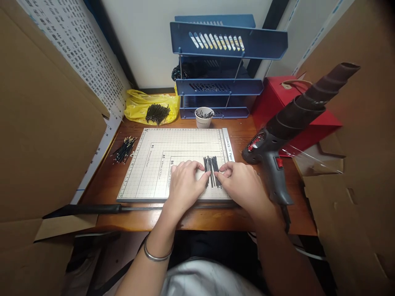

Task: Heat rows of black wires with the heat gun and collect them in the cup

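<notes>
A row of thin black sticks (212,164) lies side by side on the right part of the gridded paper cutter board (142,172). At the row's left edge is my left hand (187,183), thumb and index finger pressed toward the sticks. My right hand (242,181) pinches at the row's right edge. Light tips show at the lower ends of the sticks. Whether any stick is actually gripped is too small to tell.
Loose black pieces (124,150) lie left of the board. Behind it are a yellow bag (132,107) with a black bundle (157,114), a paper cup (204,122) and a blue rack (216,87). A heat gun (274,152) and red box (270,96) stand right. The cutter's handle (92,209) extends front left.
</notes>
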A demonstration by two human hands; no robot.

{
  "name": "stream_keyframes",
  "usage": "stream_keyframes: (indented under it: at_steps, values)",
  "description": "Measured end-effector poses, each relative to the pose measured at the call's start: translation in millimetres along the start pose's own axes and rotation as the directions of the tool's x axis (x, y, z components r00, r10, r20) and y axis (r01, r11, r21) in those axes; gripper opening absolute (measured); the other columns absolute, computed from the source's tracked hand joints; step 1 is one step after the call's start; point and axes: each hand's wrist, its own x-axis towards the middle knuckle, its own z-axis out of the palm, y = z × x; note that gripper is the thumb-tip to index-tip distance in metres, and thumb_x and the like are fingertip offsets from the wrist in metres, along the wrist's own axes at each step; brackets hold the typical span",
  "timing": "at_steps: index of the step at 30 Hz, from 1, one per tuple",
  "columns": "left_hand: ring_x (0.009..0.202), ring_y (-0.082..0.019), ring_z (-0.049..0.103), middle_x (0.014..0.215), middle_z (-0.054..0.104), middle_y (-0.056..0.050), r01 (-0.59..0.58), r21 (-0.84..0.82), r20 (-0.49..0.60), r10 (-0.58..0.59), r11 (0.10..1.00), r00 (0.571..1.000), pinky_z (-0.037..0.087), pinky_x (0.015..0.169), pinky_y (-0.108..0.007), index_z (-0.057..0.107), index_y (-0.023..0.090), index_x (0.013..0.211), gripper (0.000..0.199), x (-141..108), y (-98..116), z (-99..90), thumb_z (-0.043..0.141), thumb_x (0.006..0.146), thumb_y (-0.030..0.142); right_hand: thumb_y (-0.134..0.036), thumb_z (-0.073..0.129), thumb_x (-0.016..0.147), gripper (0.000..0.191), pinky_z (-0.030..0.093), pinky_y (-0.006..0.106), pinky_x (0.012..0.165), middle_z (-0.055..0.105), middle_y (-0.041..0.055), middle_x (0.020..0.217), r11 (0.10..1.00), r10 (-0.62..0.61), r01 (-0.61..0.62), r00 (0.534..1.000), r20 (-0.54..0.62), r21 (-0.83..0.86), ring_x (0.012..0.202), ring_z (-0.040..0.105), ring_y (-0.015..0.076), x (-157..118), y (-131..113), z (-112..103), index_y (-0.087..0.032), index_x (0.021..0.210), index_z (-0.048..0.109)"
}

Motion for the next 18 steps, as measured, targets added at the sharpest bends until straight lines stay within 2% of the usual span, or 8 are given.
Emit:
stream_keyframes:
  at_steps: [3,7,11,18]
  values:
    - [0.091,-0.026,0.063,0.085,0.068,0.0,-0.002,0.002,-0.001,0.002,1.0,1.0,0.038,0.089,-0.042,0.065,0.024,0.088,0.016,0.1,0.5,0.5,0.073,0.09,0.037,-0.036,0.064,0.089,0.015,0.033,0.03,0.06,0.077,0.001,0.087,1.0,-0.016,0.016,1.0,-0.003,0.005,0.075,0.066,0.0205,-0.1,0.4,0.7,-0.026,0.093,0.075]
    - [0.092,-0.026,0.063,0.086,0.068,-0.002,0.002,0.021,-0.001,-0.002,1.0,1.0,0.038,0.088,-0.042,0.065,0.023,0.088,0.018,0.0,2.0,0.3,0.073,0.09,0.039,-0.041,0.066,0.088,0.02,0.031,0.03,0.06,0.077,0.0013,0.084,1.0,-0.024,0.024,1.0,-0.015,-0.003,0.076,0.066,0.0214,0.0,0.0,1.9,-0.025,0.096,0.074]
    - [0.092,-0.026,0.063,0.087,0.069,-0.001,0.009,0.033,0.0,-0.009,0.999,1.0,0.038,0.088,-0.042,0.063,0.023,0.087,0.014,-0.5,2.3,0.9,0.071,0.09,0.034,-0.034,0.064,0.086,0.015,0.03,0.03,0.06,0.076,-0.0002,0.083,1.0,-0.024,0.024,1.0,-0.004,0.004,0.074,0.065,0.0204,-0.2,0.0,1.0,-0.026,0.093,0.074]
    - [0.094,-0.027,0.064,0.089,0.072,-0.002,0.009,0.049,-0.014,-0.008,0.999,1.0,0.038,0.088,-0.043,0.062,0.023,0.083,0.027,0.4,1.8,4.2,0.072,0.089,0.048,-0.039,0.062,0.088,0.02,0.031,0.031,0.061,0.076,0.0033,0.086,0.998,-0.001,0.0,1.0,-0.016,-0.067,0.078,0.066,0.0235,-1.3,-0.5,0.9,-0.026,0.097,0.074]
